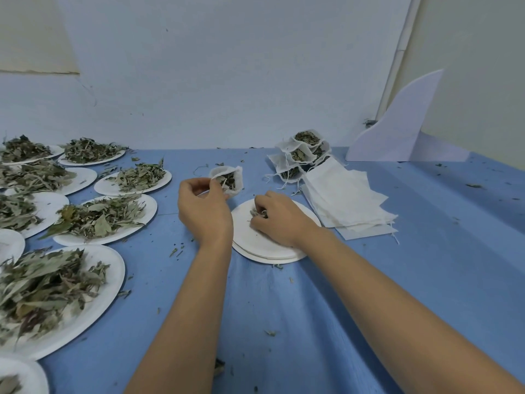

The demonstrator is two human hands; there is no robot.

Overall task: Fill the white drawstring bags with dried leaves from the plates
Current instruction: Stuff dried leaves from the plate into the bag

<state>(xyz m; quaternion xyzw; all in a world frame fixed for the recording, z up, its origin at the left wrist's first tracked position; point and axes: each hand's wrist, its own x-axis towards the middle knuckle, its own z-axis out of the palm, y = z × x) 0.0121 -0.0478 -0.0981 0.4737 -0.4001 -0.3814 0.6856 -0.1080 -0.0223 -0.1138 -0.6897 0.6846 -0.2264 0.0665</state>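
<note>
Left grip (203,211) pinches the rim of a white drawstring bag (231,180), mouth open and held up; dark leaves show inside. Right grip (279,220) curls round a small tuft of dried leaves (255,213) on a stack of plates (267,255) (little else left on top). Heaped plates (105,217) crowd the blue counter (284,308) at left. Filled bags (305,150) are piled at back right, flat empty bags (346,200) just beside them.

Matt blue cloth table cover (312,322), thin white gauzy bags (345,194), matt paper plates (267,245).
</note>
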